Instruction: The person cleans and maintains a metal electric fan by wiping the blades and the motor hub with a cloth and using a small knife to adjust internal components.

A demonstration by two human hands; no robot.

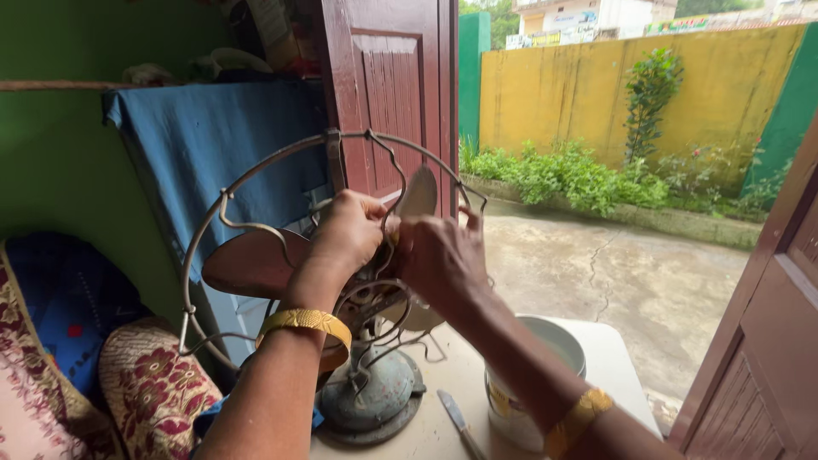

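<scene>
Hands: left hand [348, 228] and right hand [443, 260] both pinch the fan [341, 281] hub through its cage — steadying it.
Base: flat on table [613, 358], beside bucket [554, 341].

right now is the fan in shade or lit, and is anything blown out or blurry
Head view: the fan and both hands sit in dim indoor shade against the bright doorway; the yellow wall outside is evenly daylit, not blown out; edges bend slightly, wide lens; no motion blur.
</scene>
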